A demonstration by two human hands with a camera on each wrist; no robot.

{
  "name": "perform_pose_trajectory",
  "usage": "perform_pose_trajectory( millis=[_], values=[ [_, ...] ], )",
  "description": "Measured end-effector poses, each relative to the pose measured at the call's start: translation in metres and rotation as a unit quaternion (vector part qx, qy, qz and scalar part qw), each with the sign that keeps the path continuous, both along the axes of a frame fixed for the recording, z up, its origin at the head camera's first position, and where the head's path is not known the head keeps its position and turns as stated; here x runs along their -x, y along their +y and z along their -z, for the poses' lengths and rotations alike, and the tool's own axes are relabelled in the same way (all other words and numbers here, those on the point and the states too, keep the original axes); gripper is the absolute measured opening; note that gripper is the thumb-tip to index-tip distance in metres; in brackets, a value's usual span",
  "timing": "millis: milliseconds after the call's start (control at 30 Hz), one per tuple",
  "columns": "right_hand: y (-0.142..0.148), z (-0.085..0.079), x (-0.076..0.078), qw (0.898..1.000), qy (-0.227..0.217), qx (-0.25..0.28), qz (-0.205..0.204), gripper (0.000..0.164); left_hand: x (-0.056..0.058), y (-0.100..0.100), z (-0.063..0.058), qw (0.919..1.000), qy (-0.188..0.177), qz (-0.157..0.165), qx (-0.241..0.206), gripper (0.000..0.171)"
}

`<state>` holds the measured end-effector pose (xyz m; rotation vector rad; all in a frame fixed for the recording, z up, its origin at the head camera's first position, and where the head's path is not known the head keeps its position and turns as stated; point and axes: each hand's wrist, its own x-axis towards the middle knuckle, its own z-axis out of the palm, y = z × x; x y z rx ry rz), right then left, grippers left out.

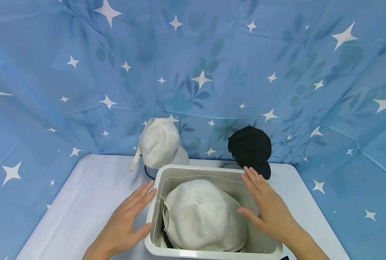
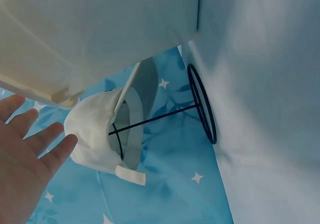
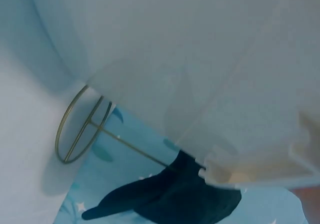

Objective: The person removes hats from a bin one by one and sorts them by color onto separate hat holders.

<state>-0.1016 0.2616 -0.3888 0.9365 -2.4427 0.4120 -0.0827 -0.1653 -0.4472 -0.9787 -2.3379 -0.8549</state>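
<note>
A pale plastic bin (image 1: 232, 182) stands at the front of the table, with an off-white baseball cap (image 1: 199, 216) inside, crown up. Black material (image 1: 167, 240) peeks out under that cap's left side. My left hand (image 1: 128, 218) is at the bin's left rim, fingers spread and nearly straight, thumb tip right at the edge. Over the right rim, my right hand (image 1: 269, 209) reaches with extended fingers, its thumb above the bin's inside near the cap. Neither hand grips anything. In the right wrist view, the bin's outer wall fills much of the picture.
Behind the bin, a white cap (image 1: 160, 144) hangs on a black wire stand (image 2: 155, 119) at left. A black cap (image 1: 249, 148) is on a brass-coloured wire stand (image 3: 132, 145) at right. Blue star-patterned cloth (image 1: 193, 47) surrounds the white-covered table (image 1: 92, 187).
</note>
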Motion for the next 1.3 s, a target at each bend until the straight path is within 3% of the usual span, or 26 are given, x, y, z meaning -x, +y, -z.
perform_pose_trajectory(
  millis=[233, 567, 1067, 1300],
  values=[
    [-0.016, 0.002, 0.004, 0.999, 0.006, -0.006, -0.033, 0.086, 0.001, 0.003, 0.003, 0.9998, -0.003, 0.015, -0.015, 0.074],
    [-0.031, 0.001, 0.003, 0.999, -0.020, -0.033, -0.039, 0.086, 0.002, 0.004, 0.007, 0.9987, 0.001, 0.034, -0.038, 0.072],
    [-0.044, 0.003, 0.003, 0.994, -0.090, -0.020, -0.056, 0.088, 0.002, 0.003, 0.008, 0.9986, -0.030, 0.021, -0.038, 0.074],
    [-0.046, 0.008, 0.004, 0.991, -0.116, 0.000, -0.072, 0.083, 0.001, 0.004, 0.009, 0.9978, -0.039, 0.031, -0.044, 0.075]
  ],
)
